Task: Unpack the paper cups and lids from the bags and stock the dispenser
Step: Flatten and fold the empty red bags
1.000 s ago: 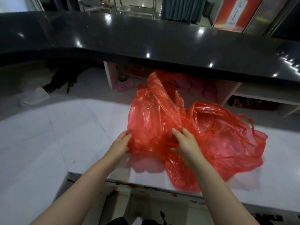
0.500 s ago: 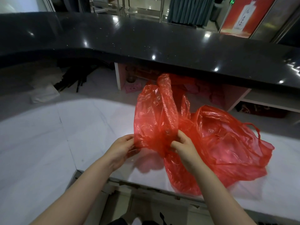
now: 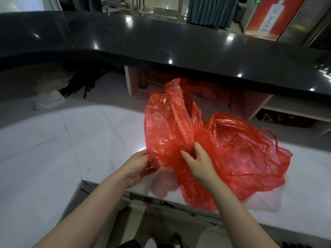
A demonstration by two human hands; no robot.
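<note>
Crinkly thin red bag [image 3: 170,126] pinched by L hand [image 3: 137,164] & R hand [image 3: 198,161].

Red bags [image 3: 232,151] hide any contents, left hand [image 3: 137,166] fingertips tucked behind plastic, both forearms cut off at bottom edge, shelf stuff under black counter [image 3: 161,45] too dim to ID

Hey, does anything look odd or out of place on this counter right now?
Nothing spilled or broken. The red plastic bags on the white counter look crumpled and limp, and no cups or lids show. Left hand and right hand both pinch the film.
</note>
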